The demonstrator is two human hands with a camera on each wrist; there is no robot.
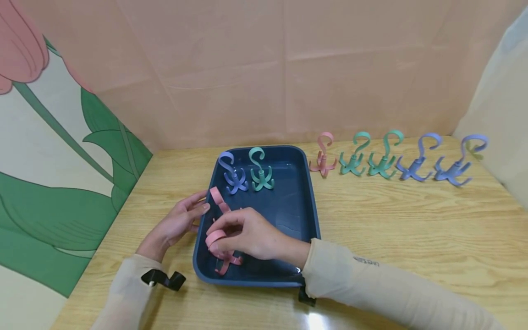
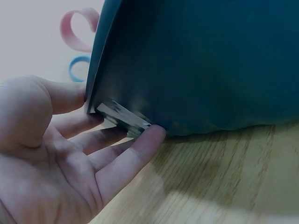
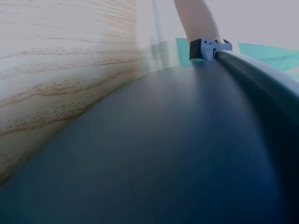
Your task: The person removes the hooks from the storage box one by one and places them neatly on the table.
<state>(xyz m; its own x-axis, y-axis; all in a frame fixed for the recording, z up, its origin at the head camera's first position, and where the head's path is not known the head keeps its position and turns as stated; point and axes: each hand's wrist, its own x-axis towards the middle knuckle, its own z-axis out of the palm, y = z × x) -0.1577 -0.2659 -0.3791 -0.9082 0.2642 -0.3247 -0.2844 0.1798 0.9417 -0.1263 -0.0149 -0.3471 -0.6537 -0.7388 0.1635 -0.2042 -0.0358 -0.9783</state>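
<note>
In the head view a dark blue tray [image 1: 284,215] holds several multi-prong hanger hooks. My right hand [image 1: 257,233], reaching over the tray, pinches the curved top of a pink hanger hook [image 1: 215,237] near the left wall; its pronged base [image 1: 226,265] shows below the fingers. Another pink hanger hook [image 1: 220,200] lies just above, partly hidden by that hand. Farther back in the tray are a purple-blue hook [image 1: 236,181] and a green hook [image 1: 262,178]. Fingers fairly straight, my left hand [image 2: 60,149] touches the tray's outer left side [image 2: 196,70].
Right of the tray, a row along the table's back holds a pink hook [image 1: 323,158], two green hooks, one [image 1: 351,162] nearer the tray, and two purple-blue hooks, one [image 1: 455,172] at the far end. The tray's outer wall [image 3: 163,140] fills much of the right wrist view.
</note>
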